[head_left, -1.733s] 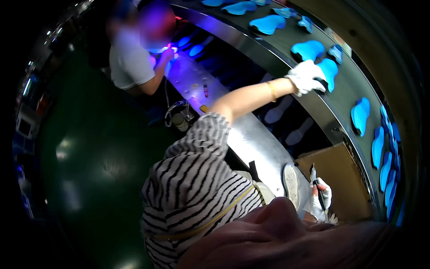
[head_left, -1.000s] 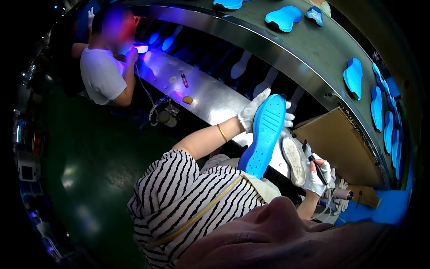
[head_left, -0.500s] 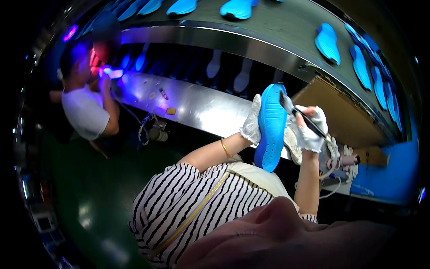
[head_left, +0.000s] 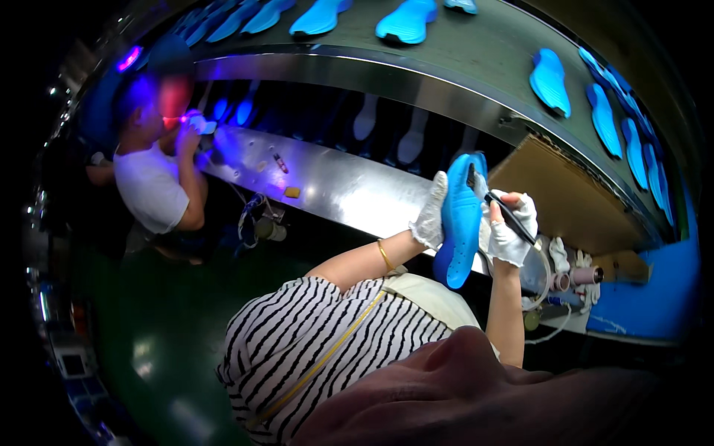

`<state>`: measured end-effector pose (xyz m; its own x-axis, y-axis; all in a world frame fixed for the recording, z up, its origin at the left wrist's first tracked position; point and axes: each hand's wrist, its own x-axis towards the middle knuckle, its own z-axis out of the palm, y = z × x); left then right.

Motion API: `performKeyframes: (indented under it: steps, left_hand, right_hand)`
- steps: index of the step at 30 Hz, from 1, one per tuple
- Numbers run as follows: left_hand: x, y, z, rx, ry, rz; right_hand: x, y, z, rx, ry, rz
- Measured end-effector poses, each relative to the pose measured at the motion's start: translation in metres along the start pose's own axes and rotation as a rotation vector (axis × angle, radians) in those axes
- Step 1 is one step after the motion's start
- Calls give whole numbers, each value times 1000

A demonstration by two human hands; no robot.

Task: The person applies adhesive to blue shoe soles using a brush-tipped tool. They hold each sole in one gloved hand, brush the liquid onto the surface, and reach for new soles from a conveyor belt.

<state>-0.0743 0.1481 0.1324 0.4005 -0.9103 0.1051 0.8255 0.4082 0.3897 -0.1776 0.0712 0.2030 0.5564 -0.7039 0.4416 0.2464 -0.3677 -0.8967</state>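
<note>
My left hand (head_left: 429, 215), in a white glove, grips a bright blue shoe sole (head_left: 460, 230) by its left edge. The sole is held up lengthwise above the metal bench, with small holes dotting its lower part. My right hand (head_left: 516, 230), in a white glove with bare fingertips, is closed round the black handle of a brush (head_left: 512, 217). Dark bristles meet the upper right edge of the sole. The fingers of my left hand behind the sole are hidden.
Blue soles (head_left: 550, 82) lie along a dark conveyor belt (head_left: 476, 56) beyond the bench (head_left: 357, 197). A cardboard sheet (head_left: 558, 193) leans at the right, near spools (head_left: 587, 275) and gloves. Further left, a co-worker (head_left: 152, 178) handles a lit piece. A yellow block (head_left: 292, 192) rests on the bench.
The sole has turned a little in my left hand, showing less of its width. My brush stays at its upper right edge, slightly lower. The whole view has shifted slightly.
</note>
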Motion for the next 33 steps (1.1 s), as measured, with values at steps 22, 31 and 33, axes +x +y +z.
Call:
performKeyframes:
  steps: [22, 31, 33]
  left_hand:
    - [-1, 57, 5, -49, -29, -177]
    - [-36, 39, -17, 347, -24, -259]
    - [-41, 32, -26, 279, -130, -326]
  right_hand:
    - [-30, 12, 2, 16, -227, 24]
    - [-50, 23, -33, 150, -188, 207]
    - [-53, 27, -39, 204, -125, 149]
